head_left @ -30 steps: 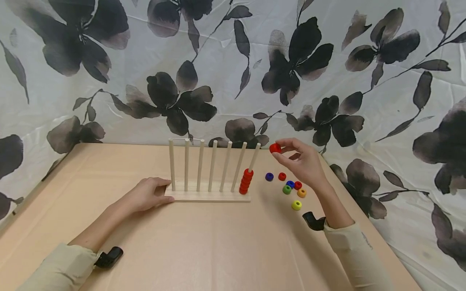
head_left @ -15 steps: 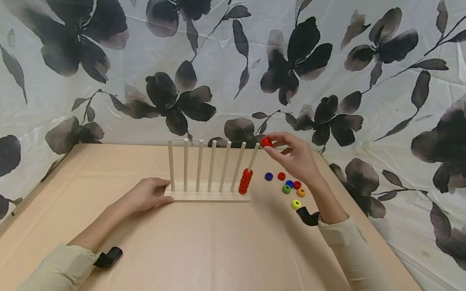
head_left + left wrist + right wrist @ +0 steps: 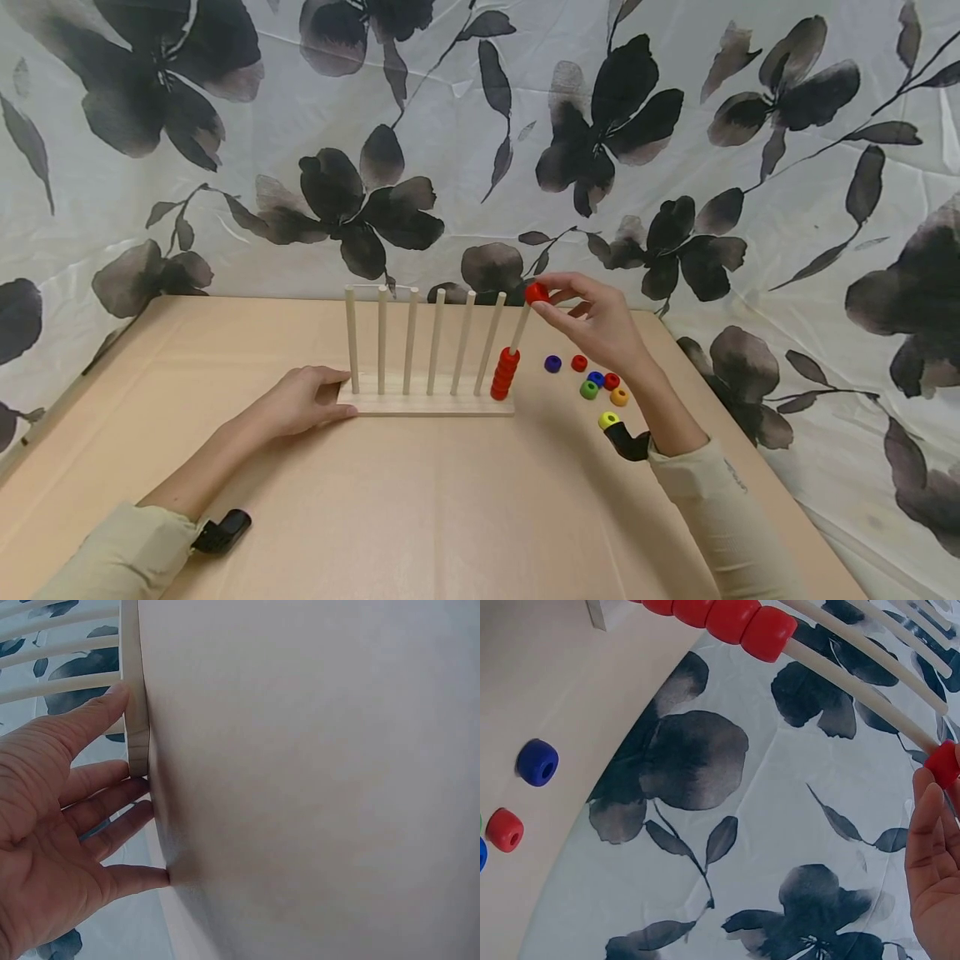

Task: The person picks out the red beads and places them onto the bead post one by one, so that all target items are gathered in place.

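Note:
A wooden peg stand (image 3: 427, 405) with several upright rods sits mid-table in the head view. Its left end is gripped by my left hand (image 3: 303, 404), thumb at the front edge and other fingers at the end and behind; the left wrist view shows the thumb (image 3: 105, 712) on the base. Between thumb and fingertips, my right hand (image 3: 600, 327) pinches a red bead (image 3: 537, 293) at the top of the rightmost rod. In the right wrist view the rod's tip meets that bead. Lower on the same rod is a stack of red beads (image 3: 506, 375).
Right of the stand lie several loose beads: dark blue (image 3: 552, 363), red (image 3: 579, 363), green (image 3: 588, 389), orange (image 3: 618, 397) and others. A yellow bead (image 3: 608, 420) is partly covered by the right wrist camera (image 3: 627, 442). A floral cloth (image 3: 480, 167) hangs behind the table.
My right hand has moved left with the red bead, from beside the stand to the top of the rightmost rod. The left hand stays at the stand's end.

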